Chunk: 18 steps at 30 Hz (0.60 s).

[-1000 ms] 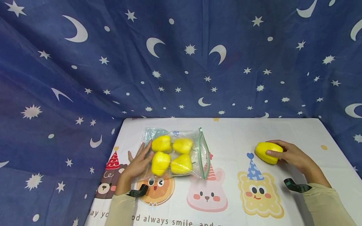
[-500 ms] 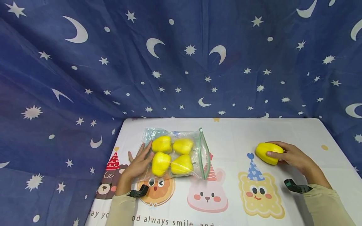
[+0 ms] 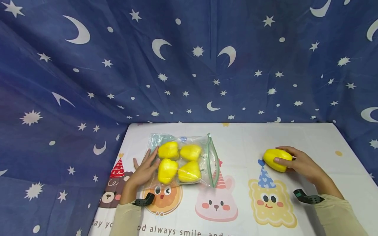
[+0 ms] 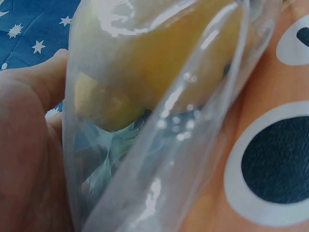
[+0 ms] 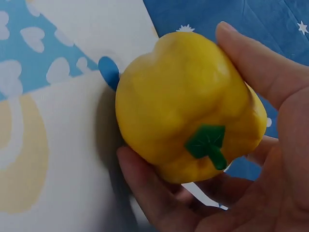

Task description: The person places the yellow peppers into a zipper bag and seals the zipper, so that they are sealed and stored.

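Observation:
My right hand grips a yellow bell pepper at the right side of the table. In the right wrist view, its thumb and fingers curl round the pepper, whose green stem faces the camera. A clear zip bag lies flat at centre left with several yellow bell peppers inside. Its green-edged mouth faces right and gapes. My left hand rests with spread, fairly straight fingers against the bag's left end. The left wrist view shows that palm beside the plastic.
A white tablecloth printed with cartoon figures covers the table. Dark blue curtains with moons and stars hang behind it and along the left. Each wrist wears a black camera mount, one on the left and one on the right.
My right hand has shifted slightly left with the bell pepper in its grip. The left hand and the zip bag have stayed put.

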Motion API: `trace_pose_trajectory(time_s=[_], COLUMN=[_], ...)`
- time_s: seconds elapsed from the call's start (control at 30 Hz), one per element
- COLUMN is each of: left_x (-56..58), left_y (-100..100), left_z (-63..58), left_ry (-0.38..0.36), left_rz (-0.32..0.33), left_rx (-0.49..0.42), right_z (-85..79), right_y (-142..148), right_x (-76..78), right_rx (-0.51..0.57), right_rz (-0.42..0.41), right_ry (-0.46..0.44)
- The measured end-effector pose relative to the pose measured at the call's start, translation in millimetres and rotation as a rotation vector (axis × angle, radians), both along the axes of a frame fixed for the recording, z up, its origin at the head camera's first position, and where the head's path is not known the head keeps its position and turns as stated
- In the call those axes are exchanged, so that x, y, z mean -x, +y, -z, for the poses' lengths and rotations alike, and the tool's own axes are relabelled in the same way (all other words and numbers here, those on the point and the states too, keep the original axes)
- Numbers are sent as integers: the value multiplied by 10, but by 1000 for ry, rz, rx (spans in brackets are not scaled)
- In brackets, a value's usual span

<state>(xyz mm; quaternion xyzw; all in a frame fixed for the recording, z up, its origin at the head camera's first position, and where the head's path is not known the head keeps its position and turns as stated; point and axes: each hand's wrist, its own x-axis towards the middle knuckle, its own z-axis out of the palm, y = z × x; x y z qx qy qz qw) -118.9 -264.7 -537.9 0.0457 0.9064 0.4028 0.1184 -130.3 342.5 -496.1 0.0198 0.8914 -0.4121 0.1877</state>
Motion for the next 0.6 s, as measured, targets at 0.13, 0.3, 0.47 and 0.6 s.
trace_pose_trajectory(time_s=[0.13, 0.3, 0.47, 0.6], left_x=[-2, -6, -2, -1], left_y=[0, -1, -4, 0], left_z=[-10, -12, 1, 3], left_ry=[0, 0, 2, 3], left_rz=[0, -1, 0, 0], left_rx=[0, 4, 3, 0], right_z=[10, 42, 74, 75], right_y=[-97, -255, -442, -573], right_x=[45, 98, 123, 139], right_rx=[58, 147, 203, 258], right_rz=[28, 31, 26, -1], right_ry=[-18, -22, -6, -11])
